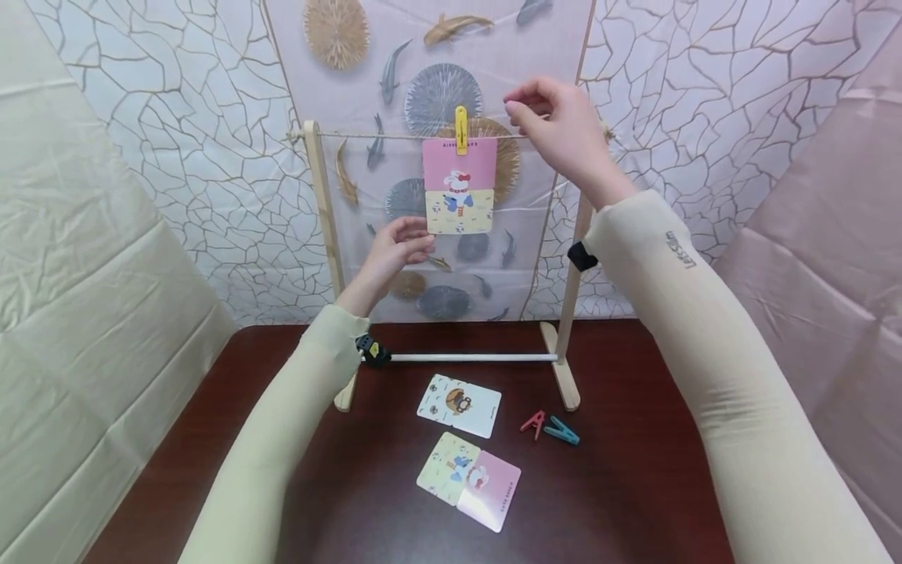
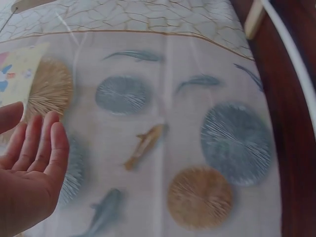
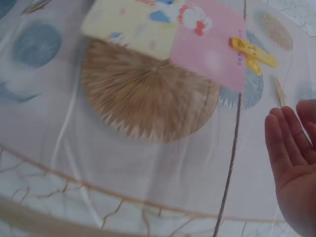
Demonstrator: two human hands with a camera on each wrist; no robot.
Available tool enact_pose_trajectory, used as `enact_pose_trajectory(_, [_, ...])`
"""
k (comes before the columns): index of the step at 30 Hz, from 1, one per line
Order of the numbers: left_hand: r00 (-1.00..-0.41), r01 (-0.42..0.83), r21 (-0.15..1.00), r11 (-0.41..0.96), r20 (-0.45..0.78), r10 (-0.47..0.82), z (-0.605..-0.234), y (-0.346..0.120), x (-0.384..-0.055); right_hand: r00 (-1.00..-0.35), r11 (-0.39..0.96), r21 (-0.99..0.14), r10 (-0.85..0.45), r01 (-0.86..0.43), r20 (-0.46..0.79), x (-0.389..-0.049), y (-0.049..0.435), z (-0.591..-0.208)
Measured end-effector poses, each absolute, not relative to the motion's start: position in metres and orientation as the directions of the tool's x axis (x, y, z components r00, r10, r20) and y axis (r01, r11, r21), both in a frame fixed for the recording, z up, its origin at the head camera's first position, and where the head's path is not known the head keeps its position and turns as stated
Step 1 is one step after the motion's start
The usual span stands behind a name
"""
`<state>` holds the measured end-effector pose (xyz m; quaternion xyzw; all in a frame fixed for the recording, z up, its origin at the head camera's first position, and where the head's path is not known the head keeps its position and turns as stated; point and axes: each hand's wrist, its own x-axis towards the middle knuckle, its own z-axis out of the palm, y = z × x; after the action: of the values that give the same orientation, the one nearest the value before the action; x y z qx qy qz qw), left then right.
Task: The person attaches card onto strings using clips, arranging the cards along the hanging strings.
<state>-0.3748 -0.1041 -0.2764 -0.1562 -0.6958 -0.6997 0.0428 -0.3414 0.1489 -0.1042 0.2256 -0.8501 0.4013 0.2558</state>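
A pink and yellow card (image 1: pixel 460 174) with a cartoon rabbit hangs from a string (image 1: pixel 366 135), held at its top edge by a yellow clothespin (image 1: pixel 461 129). My left hand (image 1: pixel 400 249) is at the card's lower left corner, thumb and fingers parted and loosely bent. In the left wrist view, that hand (image 2: pixel 34 168) has its fingertips close to the card's edge (image 2: pixel 22 74). Up and to the right of the clothespin, my right hand (image 1: pixel 557 129) is raised beside the string, holding nothing. The right wrist view shows its fingers (image 3: pixel 281 143) relaxed, apart from the clothespin (image 3: pixel 253 53).
The string spans a wooden frame with posts (image 1: pixel 324 211) and a white lower bar (image 1: pixel 472 358). On the dark red table (image 1: pixel 627 470) lie a white card (image 1: pixel 472 407), another pink and yellow card (image 1: pixel 486 493), a red clothespin (image 1: pixel 534 423) and a blue clothespin (image 1: pixel 561 431).
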Motion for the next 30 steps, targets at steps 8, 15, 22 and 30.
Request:
enact_pose_trajectory(8, [-0.943, 0.225, 0.963, 0.147, 0.177, 0.282, -0.314, -0.126, -0.359, -0.752, 0.589, -0.544, -0.176, -0.597, 0.635, -0.329, 0.189, -0.141])
enact_pose_trajectory(15, [-0.925, 0.238, 0.913, 0.331, 0.109, 0.364, -0.346, -0.137, -0.333, -0.781, 0.618, -0.530, -0.239, -0.580, 0.577, -0.318, 0.224, -0.193])
enact_pose_trajectory(22, [-0.914, 0.267, 0.879, 0.394, 0.100, 0.394, -0.382, -0.138, -0.309, -0.830, 0.659, -0.537, -0.259, -0.526, 0.494, -0.298, 0.256, -0.265])
enact_pose_trajectory(30, [-0.917, 0.239, 0.888, 0.392, 0.073, 0.393, -0.414, -0.135, -0.300, -0.911, 0.664, -0.647, -0.133, -0.374, 0.389, -0.276, 0.298, -0.344])
